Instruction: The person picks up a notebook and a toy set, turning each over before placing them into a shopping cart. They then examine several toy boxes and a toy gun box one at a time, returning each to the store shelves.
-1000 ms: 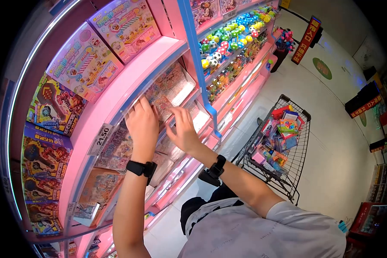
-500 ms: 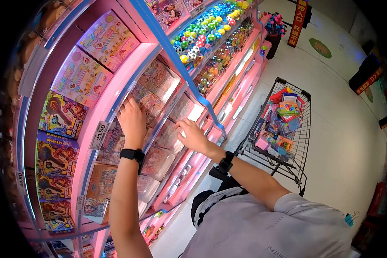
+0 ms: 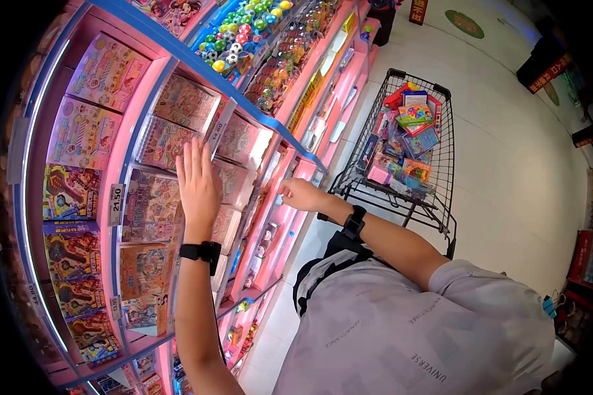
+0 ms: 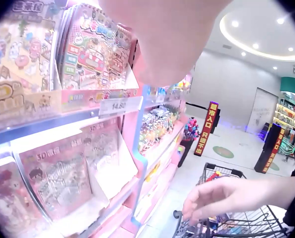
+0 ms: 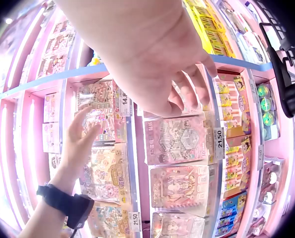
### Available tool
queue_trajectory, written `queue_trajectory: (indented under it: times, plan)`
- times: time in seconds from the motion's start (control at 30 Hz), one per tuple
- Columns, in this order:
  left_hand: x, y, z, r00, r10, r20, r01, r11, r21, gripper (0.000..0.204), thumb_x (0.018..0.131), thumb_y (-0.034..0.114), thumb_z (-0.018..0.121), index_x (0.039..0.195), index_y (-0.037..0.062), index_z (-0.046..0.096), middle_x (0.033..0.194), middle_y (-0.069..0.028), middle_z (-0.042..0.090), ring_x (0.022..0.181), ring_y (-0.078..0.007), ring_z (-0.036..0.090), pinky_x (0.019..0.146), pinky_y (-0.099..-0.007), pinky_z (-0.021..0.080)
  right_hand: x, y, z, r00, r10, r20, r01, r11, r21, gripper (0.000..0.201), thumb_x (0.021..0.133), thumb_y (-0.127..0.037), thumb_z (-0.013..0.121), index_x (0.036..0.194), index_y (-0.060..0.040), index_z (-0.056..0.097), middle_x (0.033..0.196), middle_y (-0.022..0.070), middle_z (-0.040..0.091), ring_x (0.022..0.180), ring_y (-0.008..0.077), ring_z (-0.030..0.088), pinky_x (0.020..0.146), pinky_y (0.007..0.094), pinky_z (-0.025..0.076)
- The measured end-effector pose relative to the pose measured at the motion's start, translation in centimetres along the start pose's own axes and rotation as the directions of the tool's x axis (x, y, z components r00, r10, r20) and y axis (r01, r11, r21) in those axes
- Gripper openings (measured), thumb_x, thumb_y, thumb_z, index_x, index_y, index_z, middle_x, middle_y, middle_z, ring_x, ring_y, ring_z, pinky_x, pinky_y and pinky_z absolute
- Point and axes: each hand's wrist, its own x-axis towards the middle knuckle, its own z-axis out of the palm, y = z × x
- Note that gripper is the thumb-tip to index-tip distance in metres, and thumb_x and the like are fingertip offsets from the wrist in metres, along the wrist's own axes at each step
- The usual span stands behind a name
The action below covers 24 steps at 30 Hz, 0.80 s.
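My left hand [image 3: 199, 191] spreads its fairly straight fingers over the upper tier of flat pink packs [image 3: 167, 141]. Nothing is in its grasp. Beyond the lower tier of pink packs [image 3: 244, 141], on the side nearer the cart, hovers my right hand [image 3: 304, 195] with fingers loosely bent and no item in them. In the left wrist view, cartoon-printed packs [image 4: 95, 49] stand behind a clear lip above a 14.80 price tag [image 4: 120, 105]. The right wrist view has pink packs [image 5: 179, 141] beneath the right hand [image 5: 142, 54].
A black wire shopping cart [image 3: 449, 131] filled with colourful packages [image 3: 412, 118] stands right of the shelf. Larger toy boxes [image 3: 79, 141] line the shelf's left side. Small ball-shaped toys [image 3: 244, 39] fill a rack farther on. A blue edge strip [image 3: 270, 122] divides the bays.
The head view has shifted, so shelf and cart appear farther left. My left hand has straightened its fingers above the packs. My right hand has drawn back from the upper packs toward the cart side.
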Motion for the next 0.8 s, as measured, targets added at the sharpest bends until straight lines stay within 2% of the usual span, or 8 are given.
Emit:
queue_trajectory:
  times: [0.1,0.17,0.23,0.33,0.4,0.47,0.63,0.8]
  plan:
    - [-3.2,2.9,2.4,0.974,-0.025,0.225,0.082,0.965,-0.251,0.051,0.085,0.012,0.057,0.133,0.0005,0.046,0.14,-0.0217,0.045,0.13,-0.038,0.042,0.11,-0.048,0.032,-0.7,0.5,-0.2,1.0,-0.015,0.012,0.015,1.0,-0.007,0.026,0.081,-0.02,0.063,0.101,-0.004,0.059,0.09,0.015,0.065,0.088,0.0332,0.063,0.076,0.0431,0.05]
    - [-5.8,4.7,3.1,0.761,-0.016,0.649,0.457,0.723,-0.518,0.052,0.089,0.026,0.063,0.131,-0.0027,0.05,0.122,-0.0268,0.059,0.114,-0.0418,0.057,0.098,-0.0438,0.045,-1.3,2.3,0.8,0.999,0.003,0.04,-0.001,0.999,-0.036,0.027,0.081,-0.021,0.063,0.101,-0.0039,0.06,0.09,0.0151,0.065,0.088,0.0329,0.063,0.076,0.0428,0.05]
    - [-8.5,6.6,3.4,0.473,0.126,0.872,0.698,0.55,-0.459,0.066,0.088,0.037,0.063,0.134,-0.0055,0.045,0.121,-0.03,0.059,0.111,-0.037,0.061,0.095,-0.0403,0.048,-1.9,2.8,0.9,0.996,0.035,0.078,-0.033,0.999,-0.028,0.027,0.081,-0.021,0.063,0.102,-0.0038,0.06,0.092,0.0159,0.064,0.091,0.0325,0.063,0.077,0.0411,0.05]
    - [-14.0,8.9,5.1,0.46,0.095,0.883,0.754,0.483,-0.445,0.067,0.088,0.036,0.063,0.138,-0.0044,0.042,0.128,-0.0272,0.057,0.118,-0.0378,0.057,0.099,-0.0389,0.045,-3.8,4.6,2.7,0.981,0.1,0.168,-0.09,0.994,-0.07,0.03,0.08,-0.016,0.061,0.107,-0.0031,0.059,0.093,0.0155,0.065,0.088,0.0318,0.064,0.077,0.0407,0.05]
    - [-19.5,8.7,8.9,0.541,0.062,0.838,0.704,0.511,-0.493,0.067,0.089,0.033,0.062,0.14,-0.0036,0.04,0.134,-0.0275,0.052,0.124,-0.039,0.052,0.102,-0.0393,0.043,-5.3,4.2,3.4,0.968,0.18,0.174,-0.143,0.968,-0.206,0.048,0.083,-0.029,0.062,0.123,-0.0053,0.048,0.104,0.0155,0.063,0.094,0.0315,0.063,0.081,0.0452,0.047]
    - [-20.7,9.5,6.9,0.503,-0.034,0.864,0.795,0.41,-0.447,0.072,0.089,0.028,0.064,0.144,-0.0045,0.032,0.141,-0.0296,0.044,0.126,-0.0395,0.05,0.102,-0.0396,0.043,-5.8,4.4,3.9,0.975,0.188,0.122,-0.158,0.963,-0.219,0.051,0.083,-0.033,0.062,0.123,-0.0057,0.047,0.103,0.0147,0.063,0.097,0.0307,0.062,0.083,0.0473,0.043]
    - [-23.0,10.5,4.0,0.624,-0.177,0.761,0.753,0.394,-0.526,0.08,0.089,0.022,0.065,0.15,0.0011,0.017,0.135,-0.029,0.049,0.118,-0.039,0.056,0.092,-0.0406,0.05,-6.1,4.1,5.3,0.974,0.216,0.068,-0.194,0.95,-0.246,0.053,0.083,-0.033,0.061,0.126,-0.0069,0.045,0.109,0.0146,0.061,0.1,0.0301,0.062,0.087,0.0486,0.04]
    - [-27.3,12.1,1.9,0.742,-0.231,0.629,0.663,0.392,-0.638,0.084,0.089,0.016,0.063,0.152,0.0033,0.009,0.141,-0.0301,0.043,0.126,-0.0407,0.049,0.097,-0.0429,0.048,-9.2,5.7,3.2,0.937,0.267,-0.223,-0.298,0.947,-0.118,0.064,0.08,-0.028,0.066,0.134,-0.0073,0.038,0.114,0.017,0.057,0.105,0.0293,0.059,0.088,0.0436,0.044]
